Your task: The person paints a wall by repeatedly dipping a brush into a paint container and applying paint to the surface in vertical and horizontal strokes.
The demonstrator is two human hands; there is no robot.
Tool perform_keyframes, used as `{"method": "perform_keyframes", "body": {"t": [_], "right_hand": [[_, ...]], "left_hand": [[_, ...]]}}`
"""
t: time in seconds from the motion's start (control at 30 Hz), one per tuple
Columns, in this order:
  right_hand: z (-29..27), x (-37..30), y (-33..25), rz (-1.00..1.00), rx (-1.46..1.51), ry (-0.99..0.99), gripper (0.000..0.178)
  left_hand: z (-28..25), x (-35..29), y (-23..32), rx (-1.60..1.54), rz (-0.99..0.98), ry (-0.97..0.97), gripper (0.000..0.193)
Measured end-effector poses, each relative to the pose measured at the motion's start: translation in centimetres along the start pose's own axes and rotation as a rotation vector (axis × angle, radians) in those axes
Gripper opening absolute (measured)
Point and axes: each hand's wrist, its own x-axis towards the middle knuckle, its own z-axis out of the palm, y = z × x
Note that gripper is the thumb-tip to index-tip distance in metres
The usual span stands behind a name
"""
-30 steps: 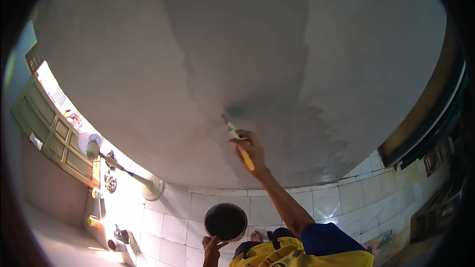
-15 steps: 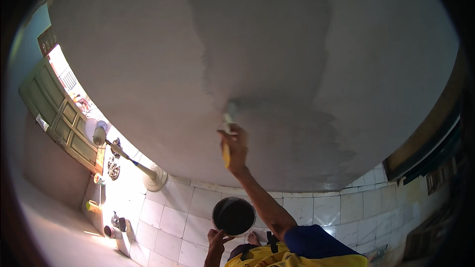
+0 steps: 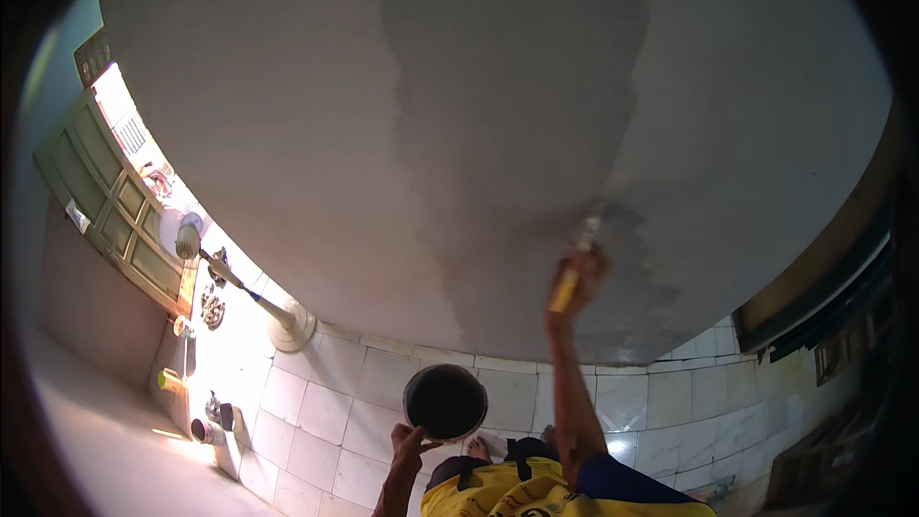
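With my right hand (image 3: 581,280) I grip a paintbrush (image 3: 565,292) by its yellow handle, its bristles up against the wall (image 3: 287,134). A darker, wet-looking patch (image 3: 507,86) runs down the middle of this pale grey wall and spreads around the brush. Low in front of my body, my left hand (image 3: 410,442) is closed on the rim of a round bucket (image 3: 483,407), thumb on the near edge. The bucket's inside looks dark; what it holds is hard to make out.
A pedestal fan (image 3: 290,327) stands on the white tiled floor (image 3: 330,407) to the left, near an open panelled door (image 3: 120,201). A yellow container (image 3: 172,381) and a small pot (image 3: 203,431) sit by the left wall. Dark furniture (image 3: 814,297) lies at the right.
My right hand has swept the paintbrush rightward across the wall, and the dark patch now extends lower on its left side. My left hand still holds the bucket.
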Motion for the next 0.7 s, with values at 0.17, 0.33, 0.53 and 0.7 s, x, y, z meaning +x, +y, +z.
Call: {"method": "perform_keyframes", "body": {"t": [0.17,0.33,0.53,0.7], "right_hand": [[5.7,-6.1,-6.9,-0.193,0.092,-0.47,0.015],[-2.0,-5.7,-6.0,0.136,0.348,-1.079,0.018],[-4.2,-8.5,-3.0,0.241,-0.189,-1.776,0.021],[-6.9,-14.8,5.6,-0.066,-0.307,-1.582,0.014]], "left_hand": [[0.9,0.0,0.5,-0.045,0.012,0.044,0.039],[2.7,-0.1,-0.9,-0.155,0.157,-0.048,0.028],[8.6,-2.7,2.1,-0.106,0.111,0.022,0.027],[13.2,-4.1,1.8,-0.085,0.071,0.02,0.024]]}}
